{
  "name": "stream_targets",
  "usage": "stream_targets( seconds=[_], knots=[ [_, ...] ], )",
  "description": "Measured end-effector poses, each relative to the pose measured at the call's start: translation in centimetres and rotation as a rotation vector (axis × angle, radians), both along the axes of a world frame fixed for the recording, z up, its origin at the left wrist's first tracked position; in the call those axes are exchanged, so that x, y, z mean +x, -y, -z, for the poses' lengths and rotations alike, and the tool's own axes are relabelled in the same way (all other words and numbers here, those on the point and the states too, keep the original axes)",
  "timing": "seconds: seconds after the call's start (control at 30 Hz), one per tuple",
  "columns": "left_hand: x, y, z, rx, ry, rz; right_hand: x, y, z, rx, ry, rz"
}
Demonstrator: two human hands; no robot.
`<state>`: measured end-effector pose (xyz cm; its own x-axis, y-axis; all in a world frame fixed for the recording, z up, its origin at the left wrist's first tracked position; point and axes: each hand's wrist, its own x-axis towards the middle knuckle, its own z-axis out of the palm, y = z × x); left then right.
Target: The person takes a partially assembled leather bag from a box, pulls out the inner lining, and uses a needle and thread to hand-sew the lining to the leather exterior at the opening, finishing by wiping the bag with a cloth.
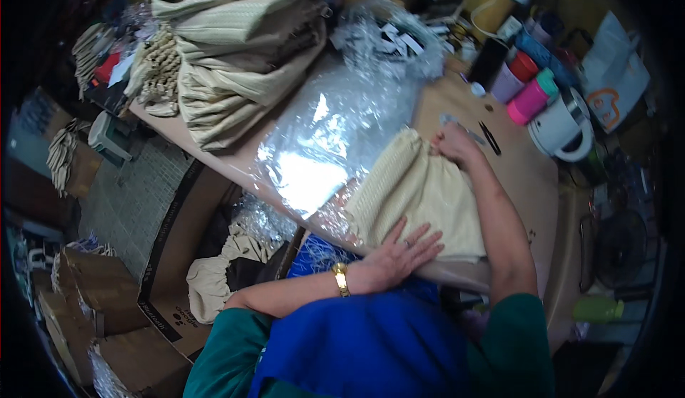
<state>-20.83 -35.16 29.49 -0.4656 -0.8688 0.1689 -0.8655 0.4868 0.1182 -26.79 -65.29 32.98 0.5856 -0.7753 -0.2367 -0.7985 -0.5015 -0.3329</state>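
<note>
A cream ribbed cloth piece (421, 191), bag-like and gathered along its far edge, lies on the near part of the table in front of me. My left hand (403, 257) rests flat on its near edge, fingers spread, with a gold watch (341, 279) on that wrist. At the gathered far right corner, my right hand (457, 146) has its fingers curled in and pinches the cloth. Just past the right hand lie a black tweezer-like tool (490, 139) and a small grey tool (472, 136), partly hidden by the hand.
A tall stack of cream cloth pieces (235, 62) stands far left on the table (446, 105). Clear plastic bags (335, 127) spread beside it. Bottles, including a pink one (531, 105), and a white kettle (564, 127) line the right side. An open carton (178, 255) sits below left.
</note>
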Motion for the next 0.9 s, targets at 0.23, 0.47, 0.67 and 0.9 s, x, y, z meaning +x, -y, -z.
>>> stream_targets(
  seconds=[0.23, 0.47, 0.67, 0.9],
  knots=[
    [2.2, -0.9, -3.1, 0.156, -0.275, 0.08, -0.2, -0.4, -0.3, 0.075, 0.083, 0.057],
    [4.9, -2.5, -2.8, 0.051, -0.21, -0.329, -2.3, -5.4, 3.4, -0.661, 0.416, 0.028],
    [8.0, -4.9, -5.2, 0.07, -0.249, -0.468, -4.1, -3.9, 0.9, -0.326, 0.445, 0.071],
    [9.8, -1.3, -1.3, -0.112, -0.973, -0.52, -9.2, -0.9, 2.9, -0.321, 0.566, 0.127]
  ],
)
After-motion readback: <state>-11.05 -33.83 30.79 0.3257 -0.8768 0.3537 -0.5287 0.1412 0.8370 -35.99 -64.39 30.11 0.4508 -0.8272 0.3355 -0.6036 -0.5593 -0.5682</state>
